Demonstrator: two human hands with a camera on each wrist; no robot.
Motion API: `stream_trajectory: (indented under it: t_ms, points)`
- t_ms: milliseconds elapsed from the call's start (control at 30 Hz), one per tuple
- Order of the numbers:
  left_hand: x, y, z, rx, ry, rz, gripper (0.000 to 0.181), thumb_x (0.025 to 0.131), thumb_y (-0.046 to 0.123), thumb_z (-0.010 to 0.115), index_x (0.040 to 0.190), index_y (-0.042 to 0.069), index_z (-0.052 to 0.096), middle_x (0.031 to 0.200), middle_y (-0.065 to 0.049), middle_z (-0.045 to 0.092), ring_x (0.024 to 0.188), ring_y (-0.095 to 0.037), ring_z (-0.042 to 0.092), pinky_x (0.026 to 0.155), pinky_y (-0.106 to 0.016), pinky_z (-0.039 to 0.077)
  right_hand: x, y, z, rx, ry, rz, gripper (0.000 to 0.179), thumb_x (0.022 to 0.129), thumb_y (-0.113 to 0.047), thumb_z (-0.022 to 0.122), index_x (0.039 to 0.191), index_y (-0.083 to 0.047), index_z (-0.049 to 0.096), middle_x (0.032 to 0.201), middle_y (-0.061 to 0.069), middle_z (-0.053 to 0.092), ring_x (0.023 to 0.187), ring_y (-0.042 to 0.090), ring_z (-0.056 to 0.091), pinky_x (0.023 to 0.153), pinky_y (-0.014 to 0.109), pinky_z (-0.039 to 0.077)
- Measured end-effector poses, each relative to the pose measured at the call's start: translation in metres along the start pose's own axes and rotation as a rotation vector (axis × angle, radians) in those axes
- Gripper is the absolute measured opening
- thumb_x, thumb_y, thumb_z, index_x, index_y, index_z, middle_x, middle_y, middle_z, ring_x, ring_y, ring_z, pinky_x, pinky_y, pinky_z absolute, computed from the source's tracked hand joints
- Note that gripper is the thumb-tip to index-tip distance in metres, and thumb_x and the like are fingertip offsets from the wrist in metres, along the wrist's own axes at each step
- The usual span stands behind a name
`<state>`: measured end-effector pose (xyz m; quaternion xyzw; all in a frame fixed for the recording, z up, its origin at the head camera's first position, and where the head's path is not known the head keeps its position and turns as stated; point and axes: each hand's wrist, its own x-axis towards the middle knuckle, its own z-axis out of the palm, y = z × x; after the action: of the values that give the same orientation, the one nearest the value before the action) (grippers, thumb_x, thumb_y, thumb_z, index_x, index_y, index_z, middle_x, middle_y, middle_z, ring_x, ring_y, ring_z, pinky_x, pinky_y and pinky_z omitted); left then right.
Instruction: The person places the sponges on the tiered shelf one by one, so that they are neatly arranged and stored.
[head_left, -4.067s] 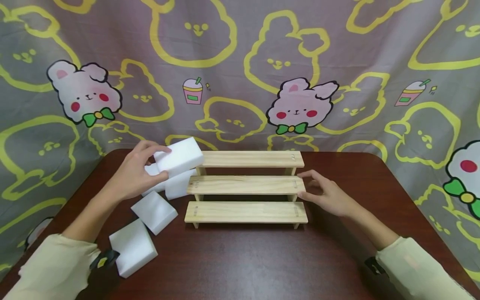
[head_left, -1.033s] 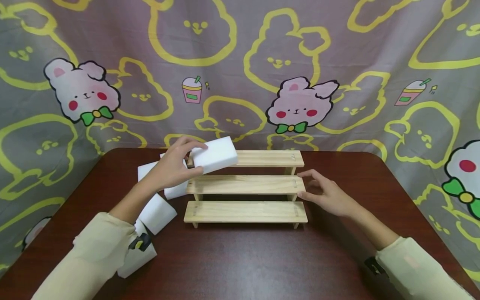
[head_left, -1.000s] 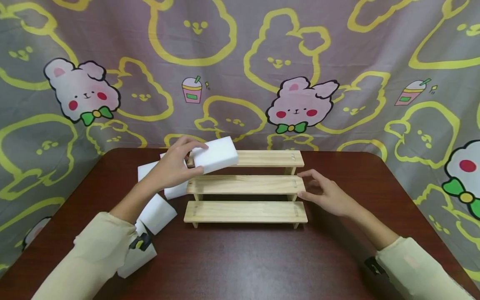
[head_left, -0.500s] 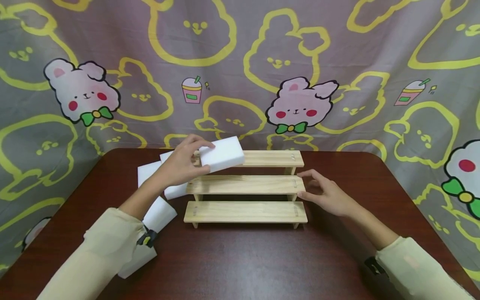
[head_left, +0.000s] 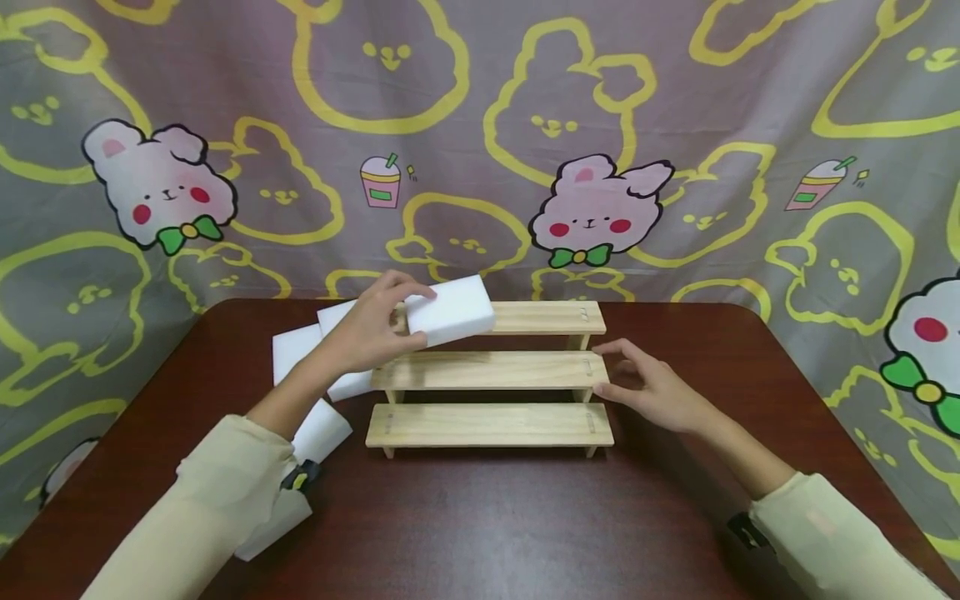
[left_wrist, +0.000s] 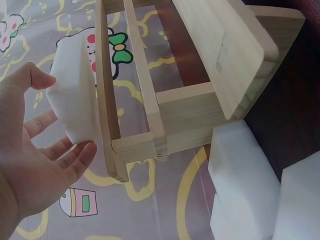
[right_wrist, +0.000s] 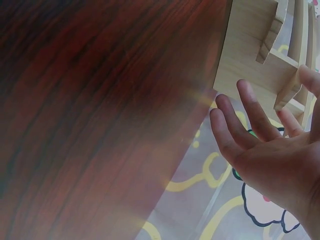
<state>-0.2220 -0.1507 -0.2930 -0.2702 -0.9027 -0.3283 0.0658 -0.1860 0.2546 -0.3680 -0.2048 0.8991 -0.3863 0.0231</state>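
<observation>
My left hand (head_left: 378, 327) grips a white foam block (head_left: 453, 308) by its left end, thumb in front and fingers behind. In the head view the block overlaps the left half of the top tier of a three-tier wooden stand (head_left: 491, 371). From the left wrist view, the block (left_wrist: 75, 92) is tilted, close over the top board. My right hand (head_left: 660, 390) holds the right end of the middle tier between thumb and index finger. Its other fingers stretch out free in the right wrist view, beside the stand's side panel (right_wrist: 247, 45).
Several more white foam blocks (head_left: 321, 429) lie on the dark red wooden table (head_left: 465, 517) left of the stand, some partly hidden by my left arm. A grey curtain (head_left: 457, 167) with cartoon rabbits hangs behind the table.
My left hand has carried the foam block rightward, from above the other blocks to over the top tier, slowing in the last half second. The right hand stays at the stand's end.
</observation>
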Motion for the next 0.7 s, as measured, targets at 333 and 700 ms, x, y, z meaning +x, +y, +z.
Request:
stream_trajectory:
  t_ms: [333, 700]
  points:
    - [0.0023, -0.0001, 0.0020, -0.013, 0.013, 0.021, 0.050, 0.082, 0.011, 0.075, 0.131, 0.003, 0.066, 0.134, -0.019, 0.052, 0.096, -0.030, 0.050, 0.077, -0.039, 0.042, 0.0007, 0.0000, 0.0000, 0.005, 0.001, -0.002, 0.048, 0.097, -0.023, 0.075, 0.138, -0.013, 0.053, 0.121, 0.014, 0.067, 0.111, 0.033, 0.066, 0.084, 0.048, 0.051]
    - [0.0084, 0.0029, 0.0072, -0.017, 0.005, 0.031, 0.051, 0.083, 0.013, 0.074, 0.132, 0.005, 0.066, 0.134, -0.017, 0.051, 0.098, -0.030, 0.049, 0.074, -0.038, 0.041, 0.0001, -0.0003, 0.0004, 0.008, -0.002, 0.001, 0.048, 0.097, -0.023, 0.075, 0.138, -0.012, 0.053, 0.120, 0.014, 0.068, 0.114, 0.035, 0.066, 0.086, 0.049, 0.052]
